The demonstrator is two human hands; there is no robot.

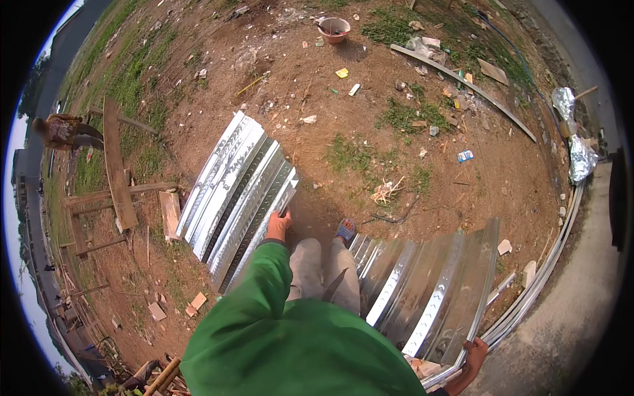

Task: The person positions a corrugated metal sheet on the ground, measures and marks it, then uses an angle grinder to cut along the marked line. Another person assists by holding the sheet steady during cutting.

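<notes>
My left hand (279, 226) is closed round the near edge of a shiny ribbed metal sheet (234, 191), which reaches out to the front left over the dirt. To my right, a duller ribbed metal sheet (422, 284) with bright stripes lies beside my legs, its near part hidden by my green jacket. At that sheet's lower right corner, my right hand (474, 353) grips the edge, with the fingers bent over it. My sandalled foot (345, 229) stands on the ground between the two sheets.
A reddish basin (333, 30) stands far ahead. A long grey strip (462, 86) lies at the far right, and long metal bars (548, 264) run along the concrete edge. A wooden frame with a plank (119, 171) stands left, near another person (69, 132). Litter dots the dirt.
</notes>
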